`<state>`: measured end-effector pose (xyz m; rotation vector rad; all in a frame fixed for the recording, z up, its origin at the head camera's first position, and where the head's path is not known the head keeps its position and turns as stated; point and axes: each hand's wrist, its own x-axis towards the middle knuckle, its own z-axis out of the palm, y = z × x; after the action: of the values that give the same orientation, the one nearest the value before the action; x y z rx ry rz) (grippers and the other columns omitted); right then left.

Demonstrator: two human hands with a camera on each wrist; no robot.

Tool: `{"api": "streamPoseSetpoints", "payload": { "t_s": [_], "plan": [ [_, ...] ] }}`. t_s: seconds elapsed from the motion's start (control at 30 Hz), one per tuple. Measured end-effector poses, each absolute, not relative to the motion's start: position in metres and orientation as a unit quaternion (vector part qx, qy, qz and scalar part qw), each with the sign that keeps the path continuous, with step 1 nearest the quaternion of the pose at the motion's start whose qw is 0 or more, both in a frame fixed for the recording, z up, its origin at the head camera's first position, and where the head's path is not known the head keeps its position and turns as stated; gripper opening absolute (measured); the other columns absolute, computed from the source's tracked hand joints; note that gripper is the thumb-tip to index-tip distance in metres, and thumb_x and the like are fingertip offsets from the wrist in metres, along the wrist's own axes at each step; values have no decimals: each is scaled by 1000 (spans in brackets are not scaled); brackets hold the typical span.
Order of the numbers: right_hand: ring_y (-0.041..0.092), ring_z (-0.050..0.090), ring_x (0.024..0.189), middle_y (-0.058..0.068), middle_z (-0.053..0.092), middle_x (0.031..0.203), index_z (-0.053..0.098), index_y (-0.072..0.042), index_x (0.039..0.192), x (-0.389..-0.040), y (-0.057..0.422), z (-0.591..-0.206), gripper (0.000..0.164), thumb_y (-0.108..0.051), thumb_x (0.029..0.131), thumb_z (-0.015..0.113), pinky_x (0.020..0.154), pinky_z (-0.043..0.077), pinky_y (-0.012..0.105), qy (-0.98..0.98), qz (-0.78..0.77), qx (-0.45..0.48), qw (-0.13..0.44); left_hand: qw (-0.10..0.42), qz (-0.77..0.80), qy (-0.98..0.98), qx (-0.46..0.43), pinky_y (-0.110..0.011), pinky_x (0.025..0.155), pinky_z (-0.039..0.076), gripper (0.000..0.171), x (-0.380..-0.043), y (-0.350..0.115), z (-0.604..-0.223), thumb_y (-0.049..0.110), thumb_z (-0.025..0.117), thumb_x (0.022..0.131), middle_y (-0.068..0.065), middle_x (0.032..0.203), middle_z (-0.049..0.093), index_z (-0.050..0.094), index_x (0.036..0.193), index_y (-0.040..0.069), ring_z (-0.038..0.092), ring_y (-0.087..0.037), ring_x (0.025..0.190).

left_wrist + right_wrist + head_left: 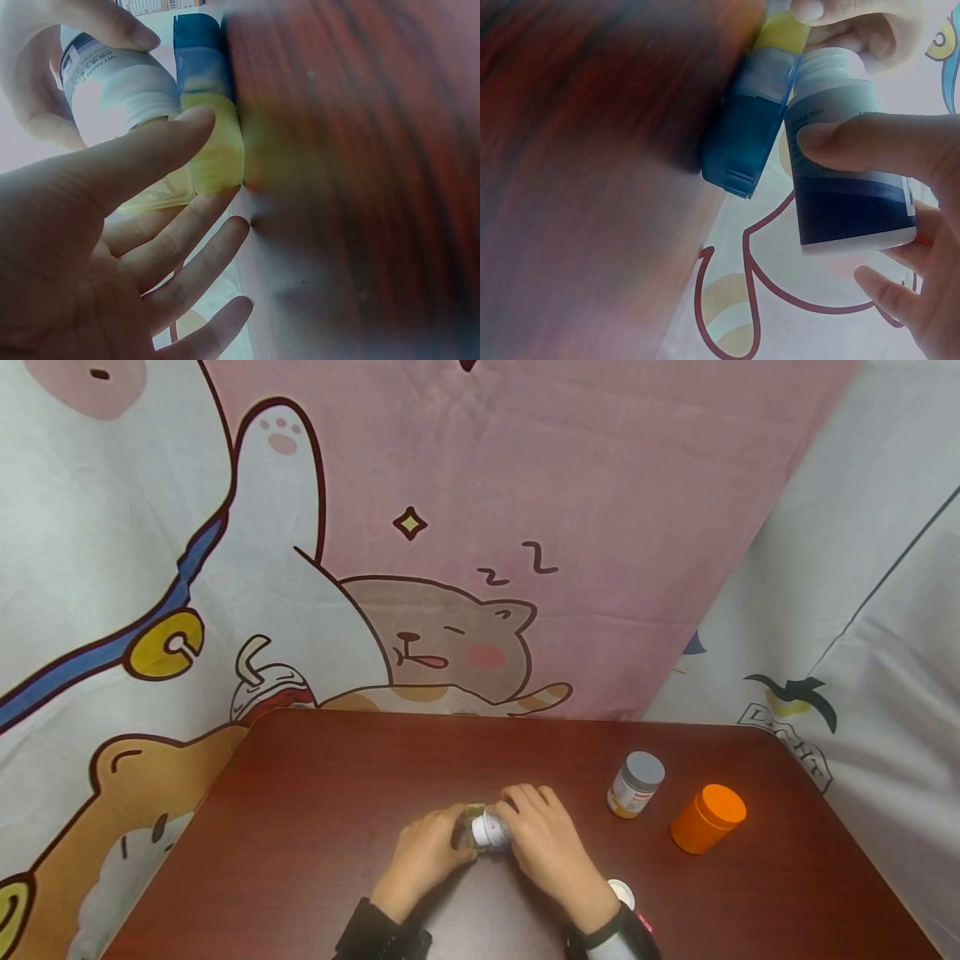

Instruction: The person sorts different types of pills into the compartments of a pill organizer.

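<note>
My right hand (542, 842) grips a white bottle (840, 187) with a dark blue band. The bottle is uncapped and tilted, its threaded mouth pointing left toward my left hand (425, 856). Beneath that mouth lies a small pill organizer (216, 142) on the table, with yellow, blue and teal sections. Thumb and fingers of my left hand pinch its yellow end, where a see-through yellowish lid appears to stand open. Whether pills are inside the organizer cannot be seen.
To the right on the brown table (337, 777) stand a grey-capped bottle (633, 789) and an orange bottle (705, 821). A white round cap (622, 893) lies by my right wrist, partly hidden. A patterned cloth (600, 527) hangs behind the table.
</note>
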<state>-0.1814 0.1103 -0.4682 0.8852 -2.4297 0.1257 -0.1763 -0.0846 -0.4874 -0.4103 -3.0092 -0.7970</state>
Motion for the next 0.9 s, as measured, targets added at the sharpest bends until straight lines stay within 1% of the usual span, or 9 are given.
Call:
{"api": "streamPoseSetpoints", "payload": {
  "t_s": [0.33,0.53,0.9],
  "plan": [
    [22,60,103,5,65,109,68,-18,100,-181,108,-470,43,1,63,76,84,46,37,-894,54,344,281,2,-257,-958,-130,-53,80,53,62,-177,-84,-489,29,86,69,-3,106,74,63,123,9,67,-29,99],
    [22,61,102,5,65,107,68,-18,99,-181,108,-470,42,2,62,76,83,46,37,-892,55,343,289,4,-256,-958,-129,-54,81,53,62,-176,-84,-489,28,86,69,-3,105,74,63,123,9,67,-30,100],
    [22,60,105,4,65,110,68,-19,100,-180,108,-470,42,2,65,75,84,46,37,-895,47,342,281,2,-253,-959,-126,-53,83,53,63,-176,-84,-488,29,85,69,-3,106,73,63,124,8,67,-29,101]
  ]
}}
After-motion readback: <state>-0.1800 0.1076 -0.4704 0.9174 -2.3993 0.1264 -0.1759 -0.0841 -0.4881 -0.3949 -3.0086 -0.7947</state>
